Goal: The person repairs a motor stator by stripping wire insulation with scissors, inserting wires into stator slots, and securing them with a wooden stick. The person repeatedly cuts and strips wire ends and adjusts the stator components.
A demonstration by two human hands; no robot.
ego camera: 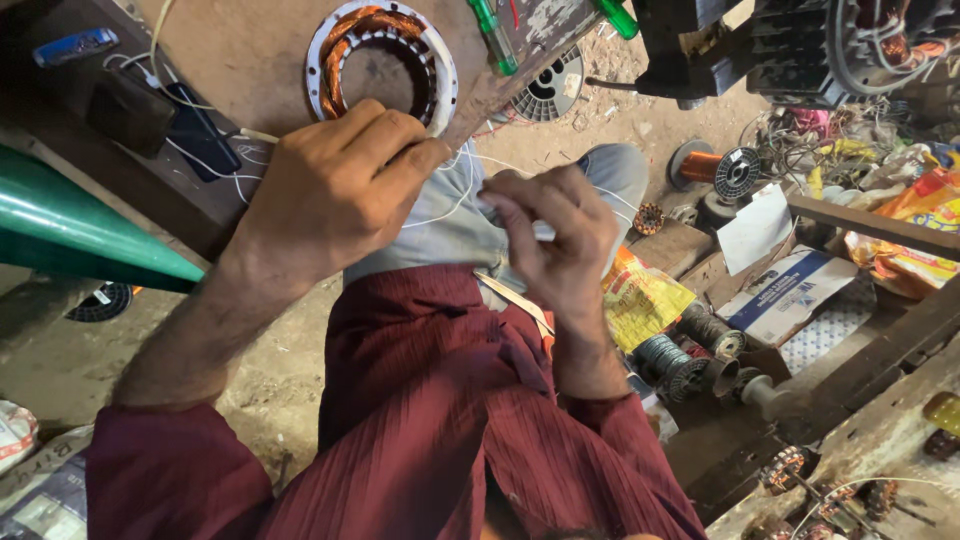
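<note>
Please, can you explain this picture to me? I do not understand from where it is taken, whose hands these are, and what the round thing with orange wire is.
The camera sits on a person's head and looks down, so you see their dark red shirt and both bare hands. The round white ring wound with copper wire lies on a wooden board. The left hand rests by the ring's edge, pinching thin white thread. The right hand holds the same thread, raised over the lap. A green cone is at left; a spool of copper wire lies on the ground.

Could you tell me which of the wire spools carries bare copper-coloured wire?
The spool on the floor at upper right: its winding is bright orange copper, while the spools near the yellow packet hold grey-green wire.
</note>
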